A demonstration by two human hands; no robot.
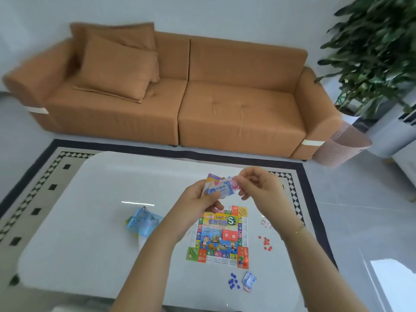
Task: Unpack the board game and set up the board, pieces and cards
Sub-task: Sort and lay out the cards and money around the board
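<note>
My left hand (198,202) grips a stack of paper game notes (221,188) above the table, thumb across the front. Fingers of my right hand (258,185) pinch the right end of the top pink-and-white note. Below the hands the colourful game board (221,235) lies flat on the white table (101,210). Small pawns (243,261) stand on the board's near right corner. Red tokens (266,243) lie to the board's right, blue tokens (233,282) near its front, beside a small blue card stack (249,279). A small red-white card (265,223) lies further right.
A clear blue plastic package (144,220) lies on the table's left part. Beyond the table stand an orange sofa (180,97) with cushions, a patterned rug (45,176), a potted plant (378,52) and a pink perforated bin (342,145).
</note>
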